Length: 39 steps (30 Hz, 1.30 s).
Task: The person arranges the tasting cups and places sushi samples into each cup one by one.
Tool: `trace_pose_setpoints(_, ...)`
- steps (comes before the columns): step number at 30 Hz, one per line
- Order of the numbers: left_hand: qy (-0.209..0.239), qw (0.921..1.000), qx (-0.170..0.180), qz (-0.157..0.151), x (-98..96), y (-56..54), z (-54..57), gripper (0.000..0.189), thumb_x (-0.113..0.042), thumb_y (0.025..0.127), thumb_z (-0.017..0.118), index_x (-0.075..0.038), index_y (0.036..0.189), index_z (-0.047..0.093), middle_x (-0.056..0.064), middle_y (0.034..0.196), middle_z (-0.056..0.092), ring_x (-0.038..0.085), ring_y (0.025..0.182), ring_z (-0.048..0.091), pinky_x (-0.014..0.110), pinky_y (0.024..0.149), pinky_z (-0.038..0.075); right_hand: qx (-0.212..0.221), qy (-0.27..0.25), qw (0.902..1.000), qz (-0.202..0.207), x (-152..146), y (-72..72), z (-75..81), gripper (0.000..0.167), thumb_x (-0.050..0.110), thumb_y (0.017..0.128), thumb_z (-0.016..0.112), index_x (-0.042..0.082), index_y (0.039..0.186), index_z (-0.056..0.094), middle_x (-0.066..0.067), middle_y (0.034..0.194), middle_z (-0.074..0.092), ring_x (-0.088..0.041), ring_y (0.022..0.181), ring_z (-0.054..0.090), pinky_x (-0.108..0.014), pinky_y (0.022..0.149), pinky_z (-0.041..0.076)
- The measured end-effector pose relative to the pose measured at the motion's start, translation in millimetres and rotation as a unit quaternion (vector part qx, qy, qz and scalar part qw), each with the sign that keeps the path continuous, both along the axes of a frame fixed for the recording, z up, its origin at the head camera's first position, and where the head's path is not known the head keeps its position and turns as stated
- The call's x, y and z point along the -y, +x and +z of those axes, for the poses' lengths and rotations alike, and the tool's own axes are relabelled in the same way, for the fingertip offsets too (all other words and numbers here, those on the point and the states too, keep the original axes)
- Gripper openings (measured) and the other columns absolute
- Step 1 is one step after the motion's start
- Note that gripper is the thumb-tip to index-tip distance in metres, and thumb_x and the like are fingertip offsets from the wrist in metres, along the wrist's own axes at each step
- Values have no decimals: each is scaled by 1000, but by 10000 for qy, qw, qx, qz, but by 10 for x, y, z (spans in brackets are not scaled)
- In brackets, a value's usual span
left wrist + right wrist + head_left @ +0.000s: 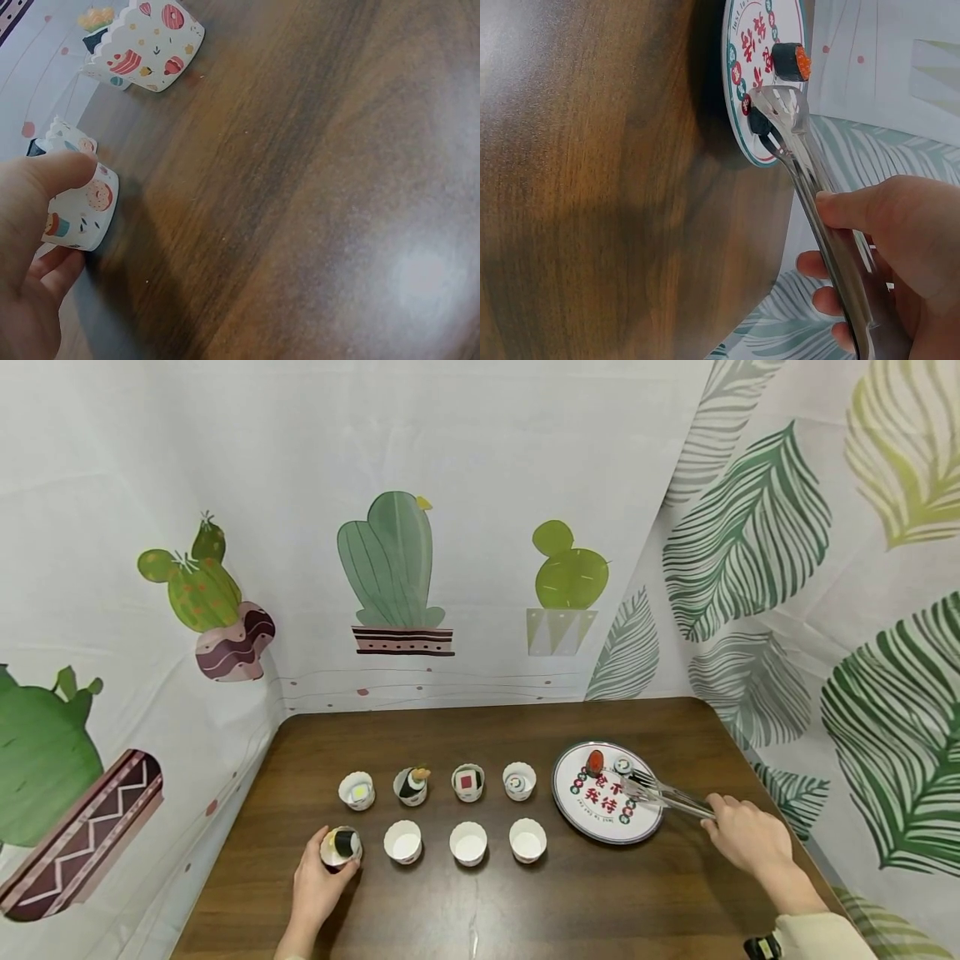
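My left hand (317, 881) holds a white paper cup (84, 217) by its sides at the left end of the front row. Inside it sits a toy sushi piece (345, 843) with a black band. My right hand (750, 837) grips metal tongs (832, 259), thumb on one arm and fingers on the far side. The tong heads reach over the round white plate (592, 831). Between them, at the plate's edge, is a small dark-wrapped sushi roll (759, 122) with a pale top. A roe-topped sushi piece (789, 61) stands beside it on the plate.
Three more white cups, one of them the middle cup (468, 845), continue the front row. Behind stands a row of several cups holding sushi pieces, such as a red-centred square piece (468, 779). A patterned cloth (480, 460) hangs behind the brown table (420, 918).
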<state>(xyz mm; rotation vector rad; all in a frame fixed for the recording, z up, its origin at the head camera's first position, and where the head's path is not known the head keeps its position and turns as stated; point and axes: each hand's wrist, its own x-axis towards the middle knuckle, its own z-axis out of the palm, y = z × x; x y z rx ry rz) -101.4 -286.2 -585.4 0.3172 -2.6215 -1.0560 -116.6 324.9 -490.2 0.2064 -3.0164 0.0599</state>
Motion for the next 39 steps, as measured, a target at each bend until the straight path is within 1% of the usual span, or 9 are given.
trace_pose_setpoints(4,7,10000,-34,-48,32,9,5,77,-10,63,80,4,129,43,26,124,52,41,111,51,51,89,39,17,-50,10000,-22,1,-5,-2,28,19,79,65,0,99,58,-13,81,63,-33,68,58,-49,58,44)
trace_pose_setpoints(9,27,9999,-46,-109,77,38,65,80,-11,63,82,5,130,41,24,124,52,38,108,55,43,85,46,33,-93,9999,-69,-3,-17,-3,28,19,79,66,1,99,58,-13,82,64,-33,68,58,-49,57,44)
trace_pose_setpoints(14,88,9996,-243,-144,108,68,168,81,-6,63,82,5,131,39,24,125,49,42,108,54,47,87,45,8,-26,10000,-9,-3,-14,-3,28,19,78,66,1,99,58,-13,82,64,-33,68,59,-48,57,45)
trace_pose_setpoints(17,35,9990,-424,-99,108,83,241,79,-4,63,81,4,131,40,22,125,49,42,107,53,50,86,44,-39,-29,10000,21,-1,-14,1,28,18,78,66,1,99,59,-13,81,64,-32,66,58,-48,56,44)
trace_pose_setpoints(20,23,9983,-583,-84,92,88,309,77,-4,63,81,3,130,42,21,124,50,40,108,53,49,86,43,-66,-65,10000,13,2,-12,5,28,18,78,66,1,99,59,-12,81,64,-32,66,58,-48,56,44)
trace_pose_setpoints(24,22,9976,-689,-96,62,74,378,75,-5,63,81,1,129,44,19,124,50,36,110,52,46,87,43,-89,-124,9999,19,7,-13,5,28,19,78,66,2,99,59,-11,80,64,-32,67,58,-48,56,44)
trace_pose_setpoints(29,43,9974,-690,-185,13,51,453,74,-7,64,81,-1,129,45,18,126,49,34,113,51,43,89,42,-195,-142,9997,57,15,-2,3,28,19,77,67,2,99,59,-11,79,64,-31,66,58,-47,55,44)
trace_pose_setpoints(35,84,9982,-508,-316,-82,57,572,74,-6,66,80,-3,131,43,16,129,47,34,116,49,42,91,40,-317,-165,9993,90,42,16,15,28,20,77,67,3,98,59,-10,79,64,-31,65,58,-47,54,44)
trace_pose_setpoints(39,191,9978,-486,-396,-176,36,602,76,-9,66,80,-8,133,43,11,132,46,31,119,49,43,93,40,-279,-150,9995,89,58,13,45,28,20,78,67,3,99,59,-10,80,64,-31,66,58,-47,55,44)
